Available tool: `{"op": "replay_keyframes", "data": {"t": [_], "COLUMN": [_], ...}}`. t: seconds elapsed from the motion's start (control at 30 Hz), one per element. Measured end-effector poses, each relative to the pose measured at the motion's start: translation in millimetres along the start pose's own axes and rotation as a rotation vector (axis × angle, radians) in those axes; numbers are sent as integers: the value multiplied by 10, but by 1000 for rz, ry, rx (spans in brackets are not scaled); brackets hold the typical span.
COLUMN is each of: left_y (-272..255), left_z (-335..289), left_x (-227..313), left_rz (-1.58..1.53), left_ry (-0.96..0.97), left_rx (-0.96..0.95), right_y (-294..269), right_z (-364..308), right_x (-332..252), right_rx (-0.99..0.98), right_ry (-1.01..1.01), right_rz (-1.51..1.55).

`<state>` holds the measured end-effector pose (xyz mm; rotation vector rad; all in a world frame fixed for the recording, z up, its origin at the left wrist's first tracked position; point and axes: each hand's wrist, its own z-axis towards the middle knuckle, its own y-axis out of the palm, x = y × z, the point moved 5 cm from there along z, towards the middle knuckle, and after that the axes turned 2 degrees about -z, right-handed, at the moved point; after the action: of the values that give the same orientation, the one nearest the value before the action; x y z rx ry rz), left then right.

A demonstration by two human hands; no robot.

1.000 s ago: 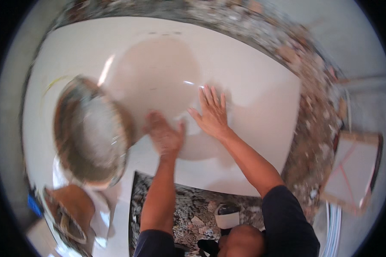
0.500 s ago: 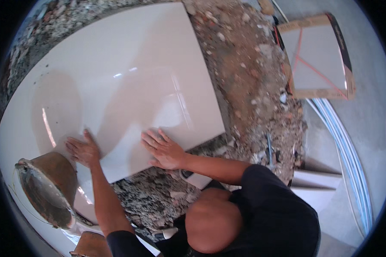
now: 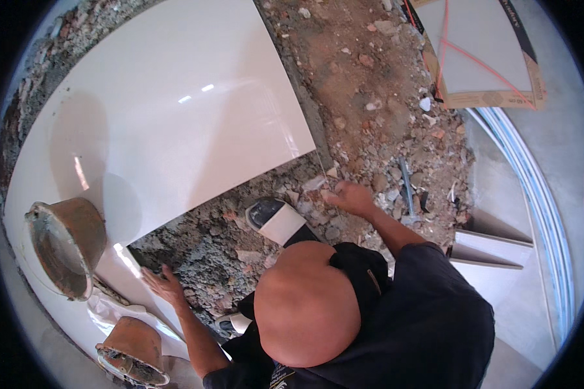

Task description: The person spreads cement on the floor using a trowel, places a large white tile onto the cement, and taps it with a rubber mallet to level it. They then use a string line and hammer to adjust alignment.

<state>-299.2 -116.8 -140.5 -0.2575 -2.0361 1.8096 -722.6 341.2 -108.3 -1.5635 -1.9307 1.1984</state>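
Note:
Large glossy cream floor tiles (image 3: 175, 136) cover the left and upper part of the head view. My left hand (image 3: 164, 284) is open, its fingers stretched along the tile edge beside the bare mortar bed (image 3: 201, 253). Off the tile's near right corner, my right hand (image 3: 352, 197) is closed, fingers curled in a pinch over the rubble. A thin string (image 3: 321, 163) runs from that corner down to these fingertips and seems held between them. A sandal (image 3: 276, 219) with a white strap is on my foot, standing on the rubble between my hands.
Two mortar-stained buckets, one upper (image 3: 84, 236) and one lower (image 3: 133, 347), stand at the left. A hammer-like tool (image 3: 407, 188) lies on the rubble (image 3: 363, 78). At right are a boxed tile stack (image 3: 486, 52), blue-white pipes (image 3: 532, 175) and cut tile pieces (image 3: 490, 249).
Both hands have left the tile top. The left moved down to the tile edge by the mortar; the right moved right and closed by the string. The view has shifted, showing more of the lower bucket.

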Motion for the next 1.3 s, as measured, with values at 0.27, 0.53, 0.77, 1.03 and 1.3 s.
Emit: {"op": "replay_keyframes", "data": {"t": [0.27, 0.53, 0.77, 1.03, 1.3], "left_y": [-187, -498, -1404, -746, -615], "left_z": [167, 175, -827, -2958, -2178], "left_x": [147, 329, -534, -851, -936], "left_rz": [-110, -14, -72, -497, -499], "left_ry": [45, 122, 6, -895, -500], "left_rx": [67, -466, -622, 62, 296], "right_y": [-244, -688, -15, 222, 273], "right_z": [43, 448, 1340, 1202, 1095], "right_x": [-21, -1265, -2644, -2923, -2899], "right_rx": [35, 502, 306, 413, 226], "right_ry": [-101, -457, -657, -907, -810], "right_rz": [98, 80, -108, -413, -536]}}
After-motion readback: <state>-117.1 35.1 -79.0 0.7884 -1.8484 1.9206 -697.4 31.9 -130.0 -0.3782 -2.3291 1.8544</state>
